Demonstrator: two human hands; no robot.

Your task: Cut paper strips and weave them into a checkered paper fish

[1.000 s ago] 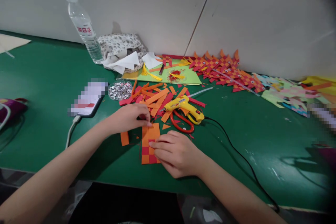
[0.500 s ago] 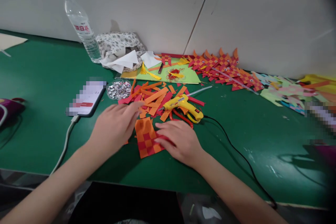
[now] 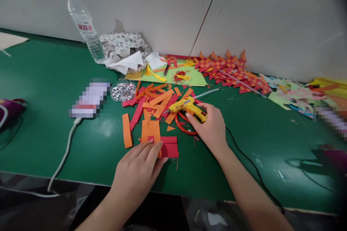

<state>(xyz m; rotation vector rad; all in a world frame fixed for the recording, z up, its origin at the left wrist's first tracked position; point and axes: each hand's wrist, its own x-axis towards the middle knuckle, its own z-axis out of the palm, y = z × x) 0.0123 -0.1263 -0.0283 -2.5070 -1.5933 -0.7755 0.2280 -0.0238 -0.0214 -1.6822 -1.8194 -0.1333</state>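
A woven piece of orange and red paper strips (image 3: pixel 159 140) lies on the green table (image 3: pixel 48 79) in front of me. My left hand (image 3: pixel 141 169) rests flat on its near edge with the fingers stretched out. My right hand (image 3: pixel 210 125) is closed round the handle of the yellow glue gun (image 3: pixel 187 105), which lies on the table just right of the piece. Red-handled scissors (image 3: pixel 182 127) sit partly under the gun and my hand. A single orange strip (image 3: pixel 126 135) lies left of the woven piece.
A heap of loose orange and red strips (image 3: pixel 155 98) lies behind the piece, beside a dish of googly eyes (image 3: pixel 123 91) and a charging phone (image 3: pixel 89 98). A water bottle (image 3: pixel 84 25), a cloth pouch (image 3: pixel 121 44) and finished woven fish (image 3: pixel 230 68) stand along the wall. The gun's black cable (image 3: pixel 249 164) runs right.
The woven piece has turned and now lies flat. My left hand slid down onto its near edge. My right hand left the piece and took hold of the glue gun.
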